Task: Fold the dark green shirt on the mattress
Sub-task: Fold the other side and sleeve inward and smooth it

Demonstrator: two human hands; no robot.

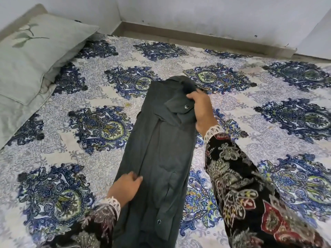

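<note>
- Patterned sleeves, dark with floral print and white lace cuffs, are entering from the 6 o'clock edge: the left sleeve at 7 o'clock, the right sleeve running up from 5 o'clock.
- Dark green shirt is lying on the mattress as a long narrow strip, sides already turned in, stretching from the 6 o'clock edge toward the centre and on to about 12 o'clock of centre. Two dark buttons are showing, one near the bottom of the strip, one near the top.
- Left hand is resting on the shirt's left edge at roughly 7 o'clock of centre, fingers straight and together, pressing the cloth flat.
- Right hand is sitting at the upper right of the strip, about 1 o'clock of centre, fingers curled round a bunched fold of the shirt near the collar end, gripping it.
- Mattress is wearing a white sheet printed with blue and green paisley medallions, filling most of the view.
- Pillow, pale grey-green with a leaf sprig print, is lying at 10 o'clock, well apart from the shirt.
- Wall, white and scuffed, is running across 12 o'clock, with a brown skirting board along its foot, just beyond the mattress edge.
</note>
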